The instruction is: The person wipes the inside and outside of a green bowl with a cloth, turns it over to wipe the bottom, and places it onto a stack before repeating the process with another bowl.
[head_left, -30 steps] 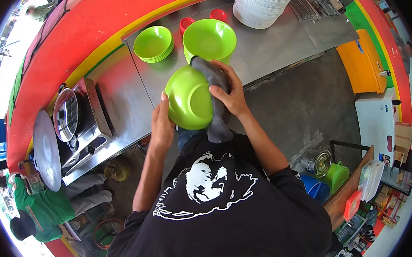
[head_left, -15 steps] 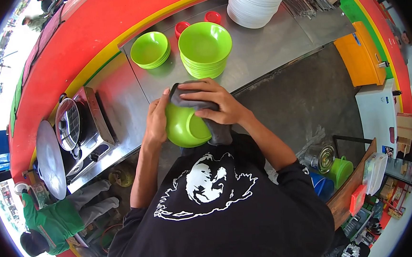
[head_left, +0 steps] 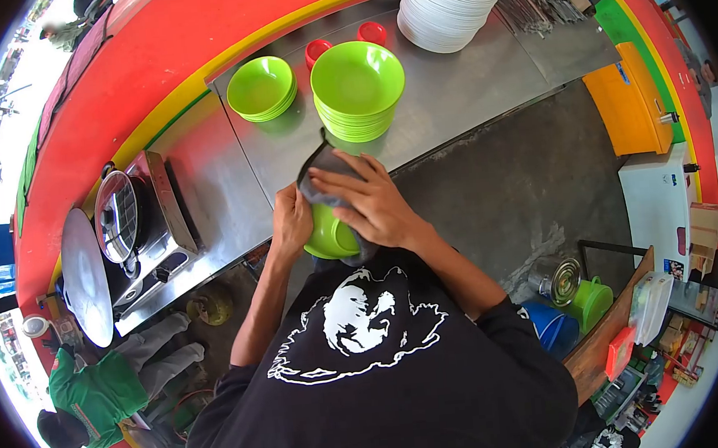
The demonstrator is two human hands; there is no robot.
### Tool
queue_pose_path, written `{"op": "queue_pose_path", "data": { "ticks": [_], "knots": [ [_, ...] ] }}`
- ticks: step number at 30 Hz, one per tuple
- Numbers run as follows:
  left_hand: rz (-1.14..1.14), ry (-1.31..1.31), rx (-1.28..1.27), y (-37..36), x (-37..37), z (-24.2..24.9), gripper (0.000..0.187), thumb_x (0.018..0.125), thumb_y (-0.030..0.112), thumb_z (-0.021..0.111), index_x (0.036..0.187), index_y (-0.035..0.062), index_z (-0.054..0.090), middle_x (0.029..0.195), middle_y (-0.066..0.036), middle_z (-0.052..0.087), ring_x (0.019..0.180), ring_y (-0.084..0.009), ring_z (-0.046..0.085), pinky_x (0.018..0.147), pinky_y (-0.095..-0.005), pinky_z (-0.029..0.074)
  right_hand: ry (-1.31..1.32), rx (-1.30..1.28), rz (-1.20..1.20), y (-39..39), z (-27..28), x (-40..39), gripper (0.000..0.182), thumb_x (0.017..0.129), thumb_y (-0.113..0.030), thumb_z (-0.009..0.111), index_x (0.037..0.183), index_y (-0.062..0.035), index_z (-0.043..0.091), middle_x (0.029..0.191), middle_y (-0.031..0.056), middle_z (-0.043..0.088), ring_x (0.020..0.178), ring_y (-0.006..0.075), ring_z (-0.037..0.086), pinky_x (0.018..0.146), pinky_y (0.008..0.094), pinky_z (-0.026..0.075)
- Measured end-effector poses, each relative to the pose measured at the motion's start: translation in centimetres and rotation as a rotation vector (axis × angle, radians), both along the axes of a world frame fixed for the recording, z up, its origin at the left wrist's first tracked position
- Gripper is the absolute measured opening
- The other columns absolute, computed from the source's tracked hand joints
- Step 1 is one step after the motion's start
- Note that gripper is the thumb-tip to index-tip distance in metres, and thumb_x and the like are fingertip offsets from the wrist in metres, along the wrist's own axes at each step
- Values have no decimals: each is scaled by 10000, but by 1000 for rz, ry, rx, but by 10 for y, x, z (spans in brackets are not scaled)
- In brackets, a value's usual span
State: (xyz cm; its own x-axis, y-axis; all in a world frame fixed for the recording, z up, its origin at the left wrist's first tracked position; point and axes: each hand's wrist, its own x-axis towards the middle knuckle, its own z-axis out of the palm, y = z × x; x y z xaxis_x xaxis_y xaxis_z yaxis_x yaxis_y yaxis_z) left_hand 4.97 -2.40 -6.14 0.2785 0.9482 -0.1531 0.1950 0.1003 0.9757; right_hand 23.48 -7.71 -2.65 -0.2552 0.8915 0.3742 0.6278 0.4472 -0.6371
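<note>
My left hand (head_left: 292, 221) grips the left edge of a green bowl (head_left: 326, 233), which is tilted in front of my chest. Over the bowl's far side lies a dark grey cloth (head_left: 322, 172), pressed by the fingers of my right hand (head_left: 377, 204). Part of the cloth hangs behind the bowl on its right. On the steel counter beyond stand a tall stack of green bowls (head_left: 357, 87) and a lower stack of green bowls (head_left: 261, 89).
Two red cups (head_left: 371, 33) and white plates (head_left: 446, 8) stand at the counter's back. A stove (head_left: 159, 221) with a lidded pan is at left. A person in green (head_left: 100, 393) is at lower left. An orange cabinet (head_left: 629, 101) stands right.
My right hand and the cloth have shifted over the bowl, and a cloth corner now sticks up. More of the bowl is covered. My left hand has moved slightly right and down.
</note>
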Motion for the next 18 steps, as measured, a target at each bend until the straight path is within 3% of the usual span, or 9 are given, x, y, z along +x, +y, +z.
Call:
{"op": "queue_pose_path", "data": {
  "ticks": [2,5,6,10,13,16,18],
  "knots": [
    [9,-58,130,2,6,3,522,1078,380,414,886,-36,663,695,15,592,626,-52,470,530,-249,380,-142,61,18,2,17,-1,413,990,-326,533,1353,-137,590,1502,1,480,1453,280,320,1152,464,245],
    [22,-68,88,0,8,31,542,1076,401,410,811,-16,634,669,30,554,611,-45,436,517,-254,354,136,-17,51,18,6,13,417,1000,-324,515,1361,-126,584,1499,13,482,1453,296,318,1156,458,248],
    [29,-61,41,0,8,39,553,1075,410,410,784,-9,622,664,35,541,606,-42,425,512,-255,346,244,-29,30,23,3,19,457,1020,-315,476,1408,-79,529,1518,60,457,1465,325,295,1171,456,232],
    [254,-143,29,3,7,35,587,1069,447,406,728,7,592,637,46,509,594,-35,393,499,-256,312,579,-46,-114,18,-22,17,516,1047,-307,408,1457,5,429,1545,137,402,1481,366,247,1187,463,203],
    [245,-121,-36,2,11,40,587,1071,439,406,763,-11,623,635,48,508,602,-36,393,500,-261,314,667,-67,-109,9,-26,12,478,1022,-272,464,1435,-32,475,1518,104,446,1474,354,269,1186,466,219],
    [46,24,-133,3,1,28,570,1077,418,399,836,-30,658,670,35,556,620,-35,433,518,-250,353,183,-1,69,8,-3,11,431,982,-220,532,1387,-72,544,1471,67,506,1454,338,315,1179,462,247],
    [137,-125,24,-4,25,28,557,1081,407,393,873,-31,666,700,27,588,635,-34,463,533,-241,380,68,34,73,4,12,2,397,957,-190,561,1339,-90,592,1435,49,541,1438,329,344,1171,457,265]
  ]
}}
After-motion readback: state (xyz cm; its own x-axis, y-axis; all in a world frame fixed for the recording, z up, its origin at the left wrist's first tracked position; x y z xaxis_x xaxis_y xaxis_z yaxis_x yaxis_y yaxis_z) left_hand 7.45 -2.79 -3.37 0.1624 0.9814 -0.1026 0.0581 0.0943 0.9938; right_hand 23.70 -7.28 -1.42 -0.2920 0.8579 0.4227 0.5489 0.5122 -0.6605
